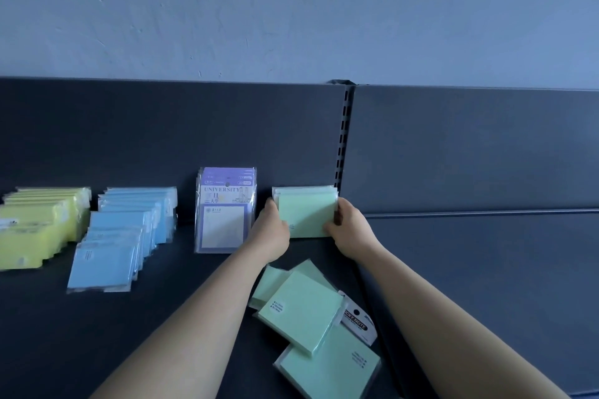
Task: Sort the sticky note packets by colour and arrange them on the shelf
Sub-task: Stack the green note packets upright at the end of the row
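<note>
Here the left hand (274, 230) and the right hand (348, 230) clasp the green stack (306, 214) from either side, fingers curled round its left and right edges. The two-sided hold looks meant to square the packets and keep them standing on edge rather than letting them slide flat. The stack stands on the shelf (97, 334) just left of the foot of the post (342, 139), leaning back toward the panel. That puts green at the end of the row nearest the post.

The other colours run away from the post in order. The purples (225, 210) stand upright next to the left of the green, the blues (129, 230) lie farther left in overlapping rows, and the yellows (42, 223) are farthest from the post. Each colour keeps its own patch with a gap between, which suits sorting by colour.

The loose greens (301, 311) lie in front of the post's foot, nearer the person, flat and overlapping at odd angles. They probably wait to join the stack.

The green packets are pale mint squares in clear, glossy wrap, with small dark print near one corner. One shows a white header card with black lettering. The stack seems to hold only a few packets, though its edges are too blurred to count.
</note>
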The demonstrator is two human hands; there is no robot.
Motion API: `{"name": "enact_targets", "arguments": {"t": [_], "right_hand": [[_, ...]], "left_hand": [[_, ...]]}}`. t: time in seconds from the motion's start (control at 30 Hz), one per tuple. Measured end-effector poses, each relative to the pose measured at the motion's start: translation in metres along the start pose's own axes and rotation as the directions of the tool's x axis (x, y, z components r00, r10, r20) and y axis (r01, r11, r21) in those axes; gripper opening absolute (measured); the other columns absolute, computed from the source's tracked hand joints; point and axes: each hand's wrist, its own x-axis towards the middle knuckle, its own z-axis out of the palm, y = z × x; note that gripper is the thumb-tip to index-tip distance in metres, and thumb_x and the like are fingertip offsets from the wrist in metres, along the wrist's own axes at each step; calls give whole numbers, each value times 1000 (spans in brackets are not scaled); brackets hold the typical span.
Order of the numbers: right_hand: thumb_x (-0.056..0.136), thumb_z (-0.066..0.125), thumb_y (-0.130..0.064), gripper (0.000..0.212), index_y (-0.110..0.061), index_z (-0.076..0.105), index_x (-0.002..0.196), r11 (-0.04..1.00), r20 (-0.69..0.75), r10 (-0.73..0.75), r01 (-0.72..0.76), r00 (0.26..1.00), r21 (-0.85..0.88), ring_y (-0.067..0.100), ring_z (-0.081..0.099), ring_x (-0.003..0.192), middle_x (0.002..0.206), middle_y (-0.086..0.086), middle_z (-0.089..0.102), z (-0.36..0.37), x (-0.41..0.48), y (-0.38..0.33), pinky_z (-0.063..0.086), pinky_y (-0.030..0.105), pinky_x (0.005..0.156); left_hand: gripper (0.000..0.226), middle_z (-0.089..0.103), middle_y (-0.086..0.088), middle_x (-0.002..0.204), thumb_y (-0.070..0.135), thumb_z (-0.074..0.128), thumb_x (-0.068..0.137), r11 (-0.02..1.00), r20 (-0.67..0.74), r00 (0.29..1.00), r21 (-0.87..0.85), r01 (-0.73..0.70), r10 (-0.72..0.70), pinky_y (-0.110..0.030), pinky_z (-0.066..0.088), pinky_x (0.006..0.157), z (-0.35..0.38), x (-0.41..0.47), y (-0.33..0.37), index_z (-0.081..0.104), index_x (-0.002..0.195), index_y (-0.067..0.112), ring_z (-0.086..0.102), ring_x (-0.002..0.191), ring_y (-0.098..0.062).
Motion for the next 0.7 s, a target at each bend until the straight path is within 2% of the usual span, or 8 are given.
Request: {"name": "enact_targets", "arguments": {"t": [0.1, 0.13, 0.23, 0.4, 0.5, 0.6, 0.7], "right_hand": [[82, 56, -4, 37, -19, 54, 116, 1000, 2, -12, 12, 1000, -7, 17, 61, 96, 105, -3, 65, -1, 2, 1, 48, 28, 79], [82, 58, -5, 38, -19, 54, 117, 1000, -8, -11, 11, 1000, -1, 16, 61, 97, 105, -3, 65, -2, 2, 2, 49, 28, 81], [80, 64, -5, 37, -19, 57, 114, 1000, -39, -9, 9, 999, 12, 16, 63, 98, 105, -2, 66, -4, 3, 4, 51, 31, 87], [79, 64, -5, 38, -19, 58, 113, 1000, -80, -24, 26, 997, 16, 15, 63, 96, 102, -4, 67, -2, 4, 4, 52, 30, 85], [79, 65, -6, 42, -19, 55, 117, 1000, -62, -16, 16, 998, 5, 15, 62, 99, 106, -3, 66, -2, 3, 5, 51, 29, 87], [78, 67, -5, 47, -19, 54, 121, 999, -58, -16, 18, 998, 35, 14, 62, 102, 108, -5, 64, -4, 2, 5, 50, 31, 93], [78, 71, -7, 50, -17, 53, 123, 999, -61, -7, 9, 998, 32, 14, 61, 105, 110, -6, 63, -7, 0, 6, 49, 33, 97]], "left_hand": [[20, 54, -11, 114, 14, 42, 97, 997, -49, 999, -71, -4, 1, -34, 41, 73, 1, 1, -3, 44, 115, 8, 51, 90, -24], [16, 54, -9, 109, 14, 45, 96, 996, -70, 998, -88, -11, 5, -32, 39, 71, 1, 0, -4, 45, 112, 8, 49, 88, -23], [15, 54, -5, 105, 15, 49, 96, 994, -105, 994, -107, -32, 21, -31, 37, 73, 3, 0, -4, 46, 109, 8, 49, 89, -22], [18, 56, -4, 112, 15, 52, 95, 992, -111, 994, -122, -38, 24, -32, 39, 80, 6, 2, -2, 46, 112, 11, 53, 99, -24], [20, 55, -4, 115, 14, 54, 94, 993, -126, 992, -112, -38, 23, -31, 38, 80, 7, 3, -2, 47, 113, 11, 50, 98, -22], [19, 54, -7, 114, 15, 54, 94, 995, -107, 994, -95, -23, 12, -31, 38, 78, 4, 3, -2, 46, 110, 9, 50, 96, -23], [23, 53, -9, 116, 19, 53, 95, 996, -79, 997, -83, -10, 4, -35, 41, 84, 2, 1, -1, 45, 113, 7, 52, 106, -28]]}}
